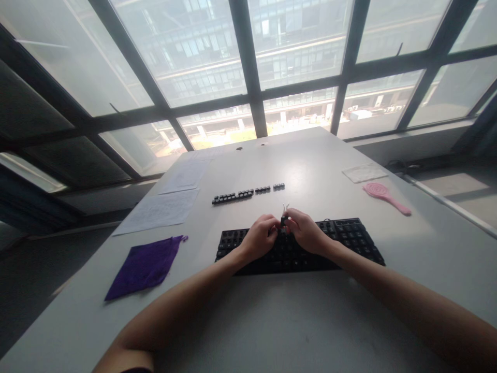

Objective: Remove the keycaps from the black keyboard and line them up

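A small dark piece (283,221) is pinched between the fingers of the left hand (262,237) and the right hand (307,233), with a thin wire tool (286,209) rising from it. It is held just above the keyboard (351,239). A row of loose keys (248,194) is laid beyond on the desk (310,321), with a purple cloth (145,264) at the left.

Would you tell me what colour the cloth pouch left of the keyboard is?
The pouch is purple, clearest in head view.

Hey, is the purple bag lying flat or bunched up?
Flat: the purple bag lies spread on the table, its drawstring trailing at one corner, left of the keyboard.
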Demonstrator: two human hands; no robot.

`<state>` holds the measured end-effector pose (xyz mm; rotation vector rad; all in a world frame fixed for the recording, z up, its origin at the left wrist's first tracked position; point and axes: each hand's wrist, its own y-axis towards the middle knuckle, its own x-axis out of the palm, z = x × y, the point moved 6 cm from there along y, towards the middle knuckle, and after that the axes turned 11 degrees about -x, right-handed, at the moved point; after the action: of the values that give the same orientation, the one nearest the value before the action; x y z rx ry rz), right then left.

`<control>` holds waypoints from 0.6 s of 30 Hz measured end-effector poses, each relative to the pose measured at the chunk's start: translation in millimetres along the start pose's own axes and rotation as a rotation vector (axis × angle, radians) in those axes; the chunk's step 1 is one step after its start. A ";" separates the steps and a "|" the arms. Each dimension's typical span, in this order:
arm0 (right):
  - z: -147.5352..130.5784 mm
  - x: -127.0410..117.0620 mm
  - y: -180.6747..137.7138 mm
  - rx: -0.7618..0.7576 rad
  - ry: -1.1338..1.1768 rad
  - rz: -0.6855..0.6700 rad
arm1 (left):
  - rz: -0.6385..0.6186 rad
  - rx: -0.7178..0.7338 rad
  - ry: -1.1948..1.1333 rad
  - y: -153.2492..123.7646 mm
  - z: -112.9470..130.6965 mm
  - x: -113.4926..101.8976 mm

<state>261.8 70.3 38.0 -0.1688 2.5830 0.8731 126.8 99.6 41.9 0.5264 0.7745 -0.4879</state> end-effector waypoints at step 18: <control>-4.7 -5.4 -5.1 -0.044 -0.001 0.067 | -0.095 -0.012 0.060 -0.5 2.0 4.9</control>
<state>266.3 63.3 40.8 -0.0954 2.5831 0.9547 130.6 96.9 39.3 0.4965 0.8616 -0.5569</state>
